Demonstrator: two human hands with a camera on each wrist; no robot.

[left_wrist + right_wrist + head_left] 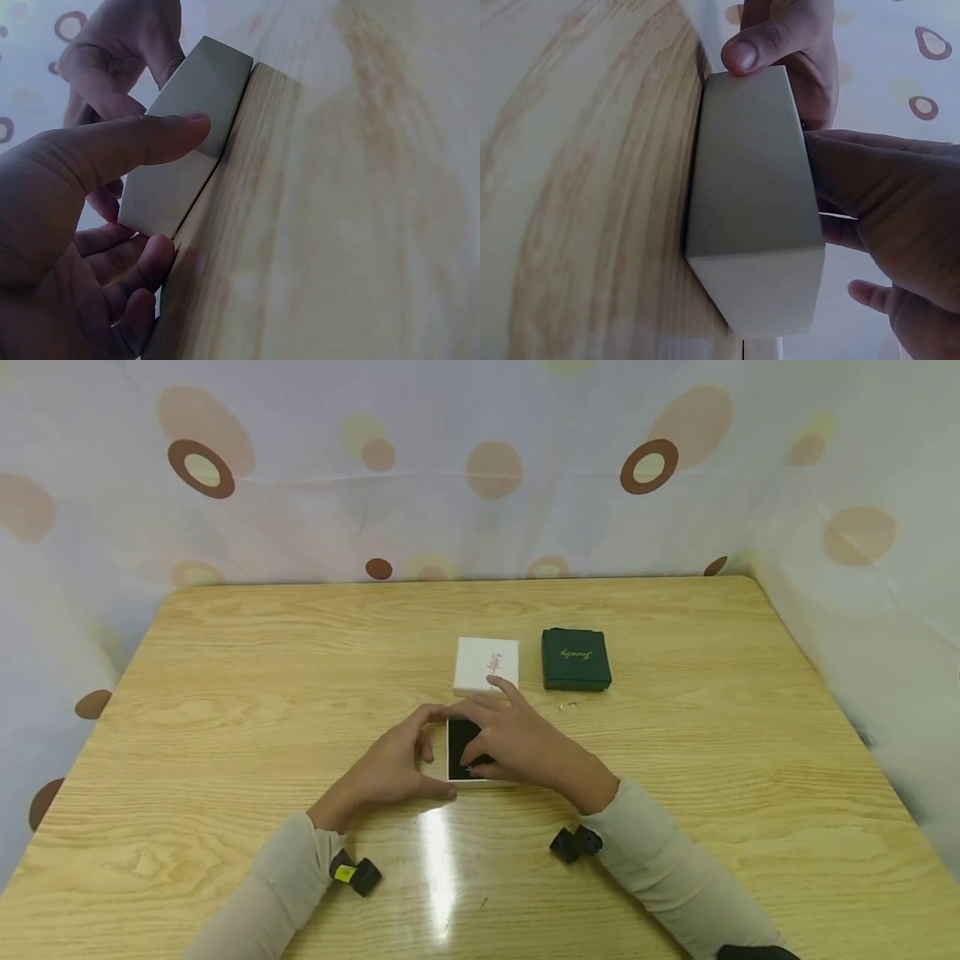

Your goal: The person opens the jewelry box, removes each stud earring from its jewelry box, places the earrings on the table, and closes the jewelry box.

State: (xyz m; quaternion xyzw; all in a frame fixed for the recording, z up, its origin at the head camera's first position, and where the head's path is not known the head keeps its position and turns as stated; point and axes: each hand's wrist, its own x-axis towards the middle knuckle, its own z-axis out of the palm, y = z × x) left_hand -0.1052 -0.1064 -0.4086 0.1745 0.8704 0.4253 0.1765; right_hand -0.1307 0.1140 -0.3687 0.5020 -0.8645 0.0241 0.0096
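A white open box [448,752] with a black lining stands on the table. My left hand [393,766] grips its left side, the thumb on the near wall and fingers at the far corner; in the left wrist view, the thumb lies along the box's outer wall [191,97]. Over the box reaches my right hand [525,739], its thumb and a finger pinching a small shiny piece of jewelry [470,768] at the black lining. The piece's exact shape is too small to tell. The right wrist view shows the right fingers inside the box, behind its wall [754,165].
Just beyond the box lies a white lid [480,662] with a pink flower print. A dark green jewelry box [576,660] stands to its right, with small thin shiny pieces [569,706] on the wooden table [300,652] before it. A patterned curtain [420,468] hangs behind.
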